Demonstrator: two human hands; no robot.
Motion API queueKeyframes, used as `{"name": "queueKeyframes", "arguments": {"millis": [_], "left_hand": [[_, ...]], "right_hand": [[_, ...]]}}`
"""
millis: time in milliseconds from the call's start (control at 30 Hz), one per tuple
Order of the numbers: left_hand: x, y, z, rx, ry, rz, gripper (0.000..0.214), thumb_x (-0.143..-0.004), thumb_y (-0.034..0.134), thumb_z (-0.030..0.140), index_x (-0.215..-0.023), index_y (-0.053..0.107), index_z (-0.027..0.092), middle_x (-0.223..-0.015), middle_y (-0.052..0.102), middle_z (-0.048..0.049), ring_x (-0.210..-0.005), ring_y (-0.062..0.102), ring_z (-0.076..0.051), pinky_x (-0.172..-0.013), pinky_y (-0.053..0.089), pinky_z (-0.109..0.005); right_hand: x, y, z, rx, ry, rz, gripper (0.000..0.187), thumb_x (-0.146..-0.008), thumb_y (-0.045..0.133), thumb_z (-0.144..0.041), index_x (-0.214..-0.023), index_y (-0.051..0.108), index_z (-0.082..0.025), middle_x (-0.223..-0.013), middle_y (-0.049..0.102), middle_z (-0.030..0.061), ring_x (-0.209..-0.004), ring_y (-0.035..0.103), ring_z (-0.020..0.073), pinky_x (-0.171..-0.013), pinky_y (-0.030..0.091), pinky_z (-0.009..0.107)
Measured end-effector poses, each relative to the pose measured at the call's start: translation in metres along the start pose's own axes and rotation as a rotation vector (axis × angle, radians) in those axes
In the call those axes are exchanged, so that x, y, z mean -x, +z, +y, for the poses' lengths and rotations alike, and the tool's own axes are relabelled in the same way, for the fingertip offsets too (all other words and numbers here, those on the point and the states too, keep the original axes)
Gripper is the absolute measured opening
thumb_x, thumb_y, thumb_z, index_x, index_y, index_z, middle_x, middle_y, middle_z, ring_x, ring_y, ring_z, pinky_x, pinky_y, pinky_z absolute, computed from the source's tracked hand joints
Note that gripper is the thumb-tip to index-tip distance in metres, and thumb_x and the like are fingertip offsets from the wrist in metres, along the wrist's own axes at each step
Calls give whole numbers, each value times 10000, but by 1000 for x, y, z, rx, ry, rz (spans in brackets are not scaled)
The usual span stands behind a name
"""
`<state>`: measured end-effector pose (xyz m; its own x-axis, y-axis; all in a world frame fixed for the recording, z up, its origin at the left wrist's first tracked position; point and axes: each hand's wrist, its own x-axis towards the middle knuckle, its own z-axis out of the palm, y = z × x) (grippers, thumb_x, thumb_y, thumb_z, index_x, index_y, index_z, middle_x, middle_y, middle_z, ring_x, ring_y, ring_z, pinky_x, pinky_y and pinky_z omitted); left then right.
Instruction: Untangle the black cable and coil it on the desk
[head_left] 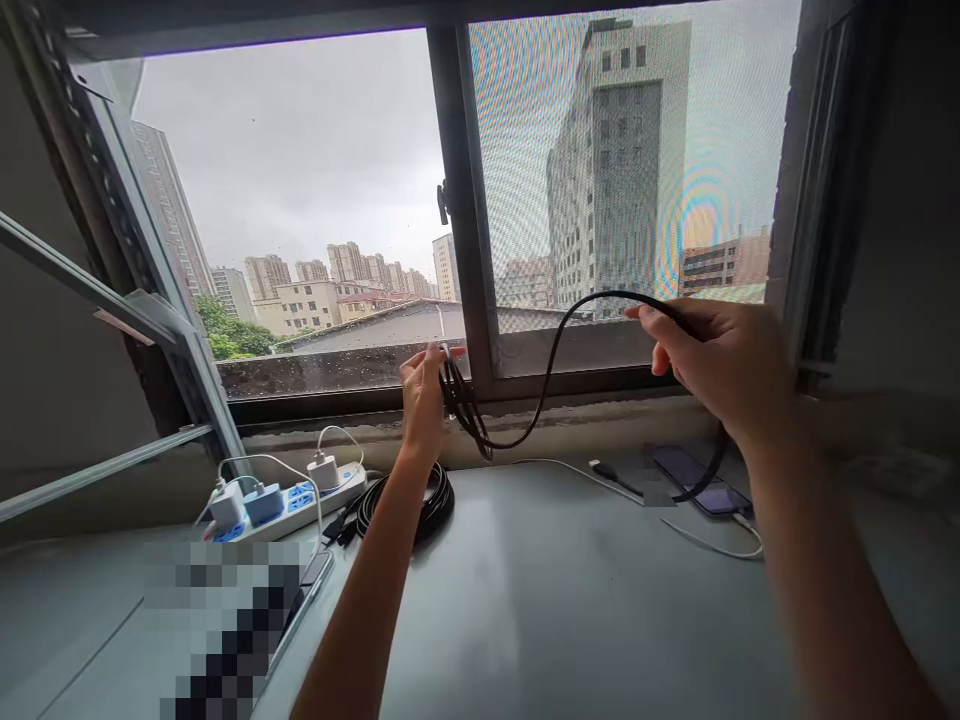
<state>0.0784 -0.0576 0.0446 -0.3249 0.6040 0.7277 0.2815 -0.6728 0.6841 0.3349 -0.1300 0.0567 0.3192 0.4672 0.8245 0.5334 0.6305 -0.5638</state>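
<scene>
A black cable (551, 365) runs in a loose curve between my two hands, above the grey table. My left hand (424, 400) is closed around several gathered loops of it, which hang down on its right side. Farther right and a little higher, my right hand (724, 360) pinches the same cable between thumb and fingers. From there its tail drops behind my right wrist to the table, where a cable plug (604, 470) lies. Behind my left forearm rests a coiled black cable (437, 510), partly hidden by the arm.
A white power strip (289, 505) with several chargers plugged in stands at the back left. A phone (705, 485) with a white cord lies at the right. A blurred-out dark device (247, 640) is at the front left. Metal bars (97, 280) slant across the left, before the window.
</scene>
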Motion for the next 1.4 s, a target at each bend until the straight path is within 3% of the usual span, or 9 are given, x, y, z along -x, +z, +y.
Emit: {"name": "queueKeyframes", "arguments": {"millis": [100, 267, 433, 700, 833, 933, 1033, 1200, 1400], "left_hand": [[2, -3, 9, -113, 88, -56, 523, -848, 377, 606, -861, 729, 219, -1195, 545, -70, -1225, 414, -221, -1040, 294, -352], [0, -9, 17, -98, 80, -222, 558, -864, 323, 615, -884, 721, 226, -1175, 617, -50, -1143, 503, -212, -1059, 256, -394], [-5, -17, 12, -163, 173, -297, 569, -835, 366, 632, -637, 686, 205, -972, 666, -70, -999, 549, -207, -927, 384, -356], [-6, -23, 16, 10, 170, -415, 215, -648, 706, 366, -538, 665, 186, -743, 579, -35, -700, 553, -125, -634, 428, -252], [-1, -19, 18, 92, 121, -407, 301, -617, 737, 321, -476, 518, 170, -611, 560, 6, -506, 557, -100, -554, 441, -254], [0, -21, 20, 141, 67, -448, 200, -647, 731, 319, -750, 596, 215, -567, 576, 38, -438, 555, -113, -501, 452, -256], [-2, -25, 21, 136, -29, -581, 412, -690, 703, 354, -1078, 602, 258, -595, 614, 28, -486, 573, -119, -530, 466, -252], [-4, -26, 17, 12, -150, -690, 194, -568, 785, 303, -709, 721, 185, -680, 671, -56, -593, 579, -133, -507, 423, -222], [0, -20, 20, 92, -140, -692, 152, -560, 778, 273, -677, 730, 188, -821, 691, -70, -665, 575, -121, -560, 428, -212]], "right_hand": [[0, 4, 1, -36, 4, 3, 161, -818, 590, -258, -796, 727, -176, -448, 512, -28, -368, 356, 48, -354, 258, 169], [-4, 6, 3, -334, 166, 43, 206, -792, 599, -234, -941, 722, -162, -491, 506, -36, -321, 288, 30, -301, 163, 178], [-11, -3, 3, -649, 301, 218, 157, -766, 596, -133, -871, 711, -112, -501, 453, -50, -297, 275, 10, -291, 120, 186], [-15, -19, 5, -1037, 490, 411, 192, -780, 476, -9, -848, 645, -70, -477, 369, -103, -286, 211, -10, -274, 165, 120], [-16, -16, 8, -1073, 492, 432, 172, -767, 482, 6, -806, 633, -67, -438, 345, -108, -293, 197, 0, -273, 157, 114], [-16, -14, 13, -1008, 442, 410, 194, -720, 500, 14, -816, 650, -62, -429, 343, -101, -301, 216, 7, -285, 170, 129], [-16, -13, 16, -963, 396, 432, 224, -689, 512, 2, -836, 669, -58, -435, 340, -96, -311, 233, 9, -301, 180, 144], [-15, -14, 12, -945, 384, 537, 205, -667, 499, -1, -735, 669, -94, -443, 318, -95, -321, 218, 7, -305, 165, 150], [-15, -15, 13, -956, 388, 481, 229, -650, 505, -10, -776, 679, -89, -434, 312, -97, -324, 217, 9, -305, 157, 148]]}}
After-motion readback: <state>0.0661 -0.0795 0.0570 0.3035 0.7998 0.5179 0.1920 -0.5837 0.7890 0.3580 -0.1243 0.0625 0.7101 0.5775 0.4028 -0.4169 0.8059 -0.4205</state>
